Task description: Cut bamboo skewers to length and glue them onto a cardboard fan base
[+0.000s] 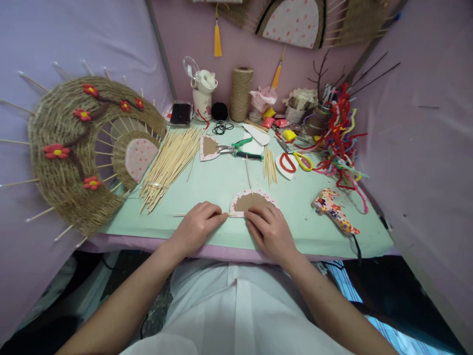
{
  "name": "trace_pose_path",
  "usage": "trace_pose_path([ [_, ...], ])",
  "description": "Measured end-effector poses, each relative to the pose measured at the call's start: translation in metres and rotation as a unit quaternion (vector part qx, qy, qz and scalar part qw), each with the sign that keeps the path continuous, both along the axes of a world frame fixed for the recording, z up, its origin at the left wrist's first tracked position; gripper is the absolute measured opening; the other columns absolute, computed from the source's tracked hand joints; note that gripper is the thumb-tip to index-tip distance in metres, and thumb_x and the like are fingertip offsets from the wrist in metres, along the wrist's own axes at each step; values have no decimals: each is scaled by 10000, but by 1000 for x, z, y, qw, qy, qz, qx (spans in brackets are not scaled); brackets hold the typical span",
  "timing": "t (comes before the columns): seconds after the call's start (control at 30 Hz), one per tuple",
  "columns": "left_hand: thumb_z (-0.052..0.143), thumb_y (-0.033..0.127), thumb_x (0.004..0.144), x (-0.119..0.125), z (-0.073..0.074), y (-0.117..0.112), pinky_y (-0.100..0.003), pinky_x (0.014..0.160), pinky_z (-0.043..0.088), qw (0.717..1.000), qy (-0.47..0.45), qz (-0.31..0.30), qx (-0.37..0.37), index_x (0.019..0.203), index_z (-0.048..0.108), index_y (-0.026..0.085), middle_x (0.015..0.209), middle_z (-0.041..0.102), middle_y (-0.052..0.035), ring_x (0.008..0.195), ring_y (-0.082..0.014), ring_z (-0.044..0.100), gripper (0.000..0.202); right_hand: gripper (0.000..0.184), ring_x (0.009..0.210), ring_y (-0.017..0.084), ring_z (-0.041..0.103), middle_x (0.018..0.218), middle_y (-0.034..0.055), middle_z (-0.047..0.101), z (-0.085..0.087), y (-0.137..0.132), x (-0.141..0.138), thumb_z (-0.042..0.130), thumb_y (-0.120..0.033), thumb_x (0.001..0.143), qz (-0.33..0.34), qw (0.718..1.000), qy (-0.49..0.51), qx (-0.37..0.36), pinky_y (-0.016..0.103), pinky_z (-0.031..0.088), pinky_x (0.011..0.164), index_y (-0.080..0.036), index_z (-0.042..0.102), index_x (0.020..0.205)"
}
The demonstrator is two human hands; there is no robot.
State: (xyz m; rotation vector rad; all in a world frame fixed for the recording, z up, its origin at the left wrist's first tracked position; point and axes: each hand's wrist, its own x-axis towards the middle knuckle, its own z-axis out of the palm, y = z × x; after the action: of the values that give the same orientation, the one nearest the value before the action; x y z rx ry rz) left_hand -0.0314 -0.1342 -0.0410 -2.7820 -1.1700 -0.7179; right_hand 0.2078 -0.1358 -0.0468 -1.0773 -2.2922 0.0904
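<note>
A cardboard half-circle (247,203) with a pink and white fabric edge lies near the front of the table. One thin wooden stick (249,172) points away from its curved top. My left hand (199,223) is closed on another thin stick (179,215), laid sideways with its end at the half-circle's lower left corner. The fingers of my right hand (269,228) are bent over the lower right part of the half-circle and hold it down; its right corner is partly hidden.
Left lies a bundle of sticks (172,162) beside a twine-woven fan (59,128) with protruding sticks. Behind the half-circle are green-handled pliers (244,149), scissors (295,161) and short sticks (270,166). A glue gun (336,212) in patterned cloth lies right, near colourful pipe cleaners (338,138). A twine spool (242,93) stands behind.
</note>
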Motion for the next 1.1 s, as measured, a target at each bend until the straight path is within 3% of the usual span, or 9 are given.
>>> trace_pose_path([
  [0.2, 434, 212, 954, 1, -2, -1, -338, 773, 419, 1000, 5, 16, 21, 1160, 607, 195, 1013, 656, -73, 917, -194, 567, 269, 211, 944, 232, 531, 1030, 103, 644, 0, 0, 1, 512, -193, 904, 1, 1000, 0, -2, 414, 447, 844, -184, 649, 1064],
  [0.3, 507, 211, 916, 0, -2, -3, -358, 834, 427, 997, -45, 34, 60, 1133, 605, 205, 1068, 657, -84, 999, -209, 579, 238, 211, 948, 230, 533, 1029, 102, 643, 0, 0, 1, 512, -195, 903, 0, 1000, 3, -2, 412, 450, 840, -186, 649, 1064],
  [0.43, 574, 163, 863, -1, 2, -7, -359, 829, 435, 985, -113, 59, 117, 1103, 588, 211, 1016, 665, -80, 967, -203, 598, 245, 211, 950, 232, 538, 1030, 105, 641, 0, 0, 1, 521, -183, 895, 0, 1000, 11, -1, 416, 452, 842, -183, 644, 1067],
  [0.57, 565, 110, 852, 12, 16, -10, -357, 831, 438, 973, -169, 93, 128, 1090, 581, 222, 984, 666, -64, 943, -192, 605, 263, 246, 959, 231, 552, 1049, 111, 630, -3, -1, 4, 539, -126, 868, 21, 997, 73, 28, 416, 464, 820, -191, 622, 1091],
  [0.7, 529, 144, 885, 43, 42, -4, -349, 848, 445, 967, -207, 121, 83, 1054, 596, 207, 988, 666, -65, 950, -188, 600, 193, 310, 938, 220, 564, 1024, 97, 621, -3, -3, 10, 537, -72, 838, 37, 987, 145, 57, 421, 472, 807, -219, 604, 1103],
  [0.8, 497, 179, 905, 65, 68, 16, -321, 815, 456, 975, -192, 112, 10, 977, 622, 182, 917, 675, -51, 888, -178, 604, 144, 337, 917, 214, 563, 996, 84, 619, 3, -5, 15, 529, -57, 830, 42, 983, 168, 56, 420, 472, 800, -229, 596, 1112],
  [0.93, 502, 213, 888, 88, 99, 67, -294, 732, 459, 984, -99, 117, -90, 851, 668, 179, 852, 693, -40, 811, -180, 621, 174, 331, 917, 216, 549, 992, 85, 616, 16, -6, 25, 544, -50, 822, 30, 983, 170, 59, 426, 459, 813, -216, 595, 1104],
  [1.0, 526, 234, 867, 101, 106, 100, -296, 734, 459, 983, -28, 127, -129, 847, 695, 174, 877, 710, -58, 832, -197, 635, 180, 310, 918, 215, 543, 992, 84, 617, 21, -7, 32, 549, -53, 826, 21, 985, 162, 60, 427, 450, 823, -208, 598, 1089],
  [1.1, 554, 262, 848, 125, 99, 146, -280, 747, 467, 962, 107, 158, -197, 897, 717, 157, 911, 723, -93, 893, -215, 652, 200, 268, 917, 212, 543, 982, 79, 618, 25, -6, 47, 549, -70, 841, 0, 987, 150, 57, 420, 442, 825, -201, 603, 1068],
])
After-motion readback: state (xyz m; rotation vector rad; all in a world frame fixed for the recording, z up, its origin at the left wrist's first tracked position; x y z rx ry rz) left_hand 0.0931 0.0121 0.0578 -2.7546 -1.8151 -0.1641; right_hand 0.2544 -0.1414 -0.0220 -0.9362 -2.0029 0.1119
